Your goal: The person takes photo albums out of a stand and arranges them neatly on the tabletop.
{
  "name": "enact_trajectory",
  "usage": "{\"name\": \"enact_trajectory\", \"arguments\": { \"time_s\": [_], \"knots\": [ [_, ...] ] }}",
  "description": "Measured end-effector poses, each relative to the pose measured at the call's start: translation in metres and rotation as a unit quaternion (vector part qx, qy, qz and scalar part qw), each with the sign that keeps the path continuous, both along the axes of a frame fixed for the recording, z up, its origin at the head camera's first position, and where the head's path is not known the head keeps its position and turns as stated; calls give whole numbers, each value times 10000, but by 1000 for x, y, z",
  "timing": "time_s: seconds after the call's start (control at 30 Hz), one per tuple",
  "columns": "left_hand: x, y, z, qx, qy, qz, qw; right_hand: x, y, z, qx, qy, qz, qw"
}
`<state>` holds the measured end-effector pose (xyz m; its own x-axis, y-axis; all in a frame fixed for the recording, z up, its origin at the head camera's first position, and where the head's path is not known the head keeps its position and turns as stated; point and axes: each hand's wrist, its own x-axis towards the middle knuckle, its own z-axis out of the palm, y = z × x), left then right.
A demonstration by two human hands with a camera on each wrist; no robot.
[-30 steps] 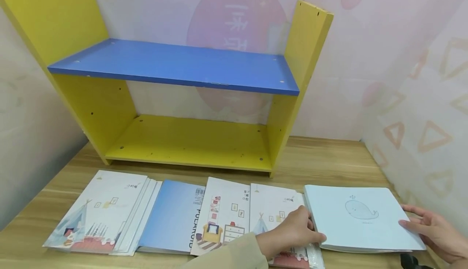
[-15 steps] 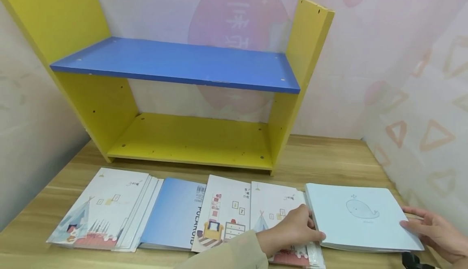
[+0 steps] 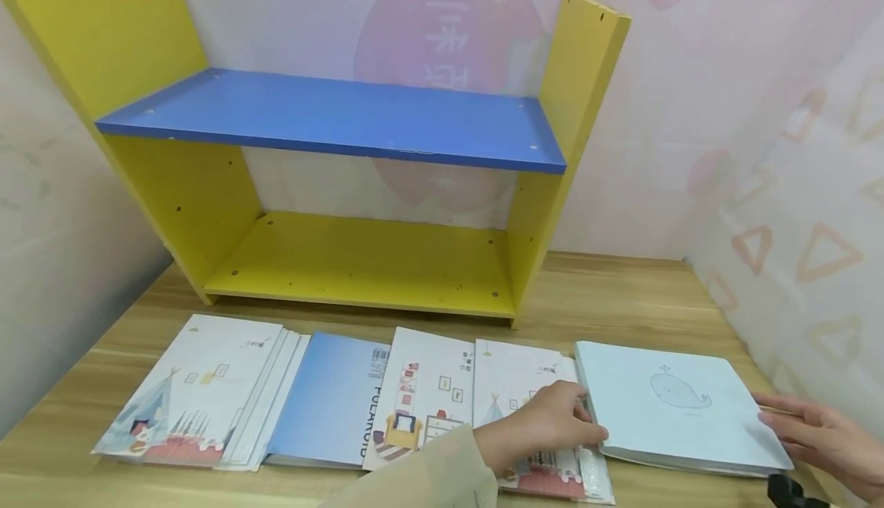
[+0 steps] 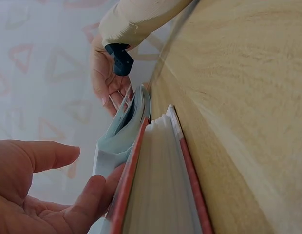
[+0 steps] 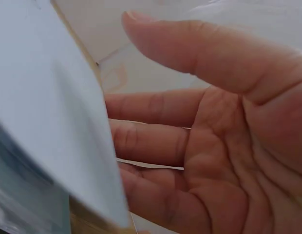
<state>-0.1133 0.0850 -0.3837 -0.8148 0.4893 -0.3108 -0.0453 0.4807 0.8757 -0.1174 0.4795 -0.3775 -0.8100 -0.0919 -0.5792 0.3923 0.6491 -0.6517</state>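
Note:
A pale blue photo album (image 3: 663, 431) with a whale drawing lies at the right end of a row on the table. My left hand (image 3: 545, 427) is at its spine side; the left wrist view shows the fingers touching the spine and the thumb standing apart. At the opposite side is my right hand (image 3: 822, 439). In the right wrist view its fingers (image 5: 153, 141) reach straight behind the cover edge, with the thumb raised clear. Under my left forearm lies a white album with a tent picture (image 3: 525, 370), partly hidden.
More albums lie to the left: one with a yellow armchair (image 3: 414, 393), a blue one (image 3: 324, 400) and a white stack (image 3: 200, 393). Behind them stands a yellow bookshelf (image 3: 359, 258) with a blue shelf board (image 3: 331, 117). A patterned wall (image 3: 815, 262) borders the table's right side.
The whale album has turned slightly, its right end shifting a little left and toward me. My right thumb has eased off the cover. The other albums lie as before.

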Motion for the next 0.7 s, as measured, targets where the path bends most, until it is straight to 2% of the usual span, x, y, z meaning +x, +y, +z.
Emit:
{"name": "enact_trajectory", "arguments": {
  "time_s": [0.1, 0.23, 0.37, 0.47, 0.6, 0.7],
  "knots": [
    [0, -2, 1, 74, -13, -75, 9999, 0, 7, 1, -508, 5, 4, 9987],
    [0, -4, 0, 180, -26, -120, 9998, 1, 13, 2, -1367, -92, -36, 9906],
    [0, -7, 0, 276, -48, -182, 9994, 3, 12, 2, -1406, 92, -205, 9898],
    [1, -10, 0, 298, -69, -271, 9992, 5, 10, 3, -1083, 338, -312, 9930],
    [2, -18, 2, 458, -111, -388, 9981, 1, 5, 10, -205, 413, -419, 9981],
    [2, -26, 7, 583, -37, -511, 9970, -3, -1, 17, 382, 621, -338, 9968]
  ]
}}
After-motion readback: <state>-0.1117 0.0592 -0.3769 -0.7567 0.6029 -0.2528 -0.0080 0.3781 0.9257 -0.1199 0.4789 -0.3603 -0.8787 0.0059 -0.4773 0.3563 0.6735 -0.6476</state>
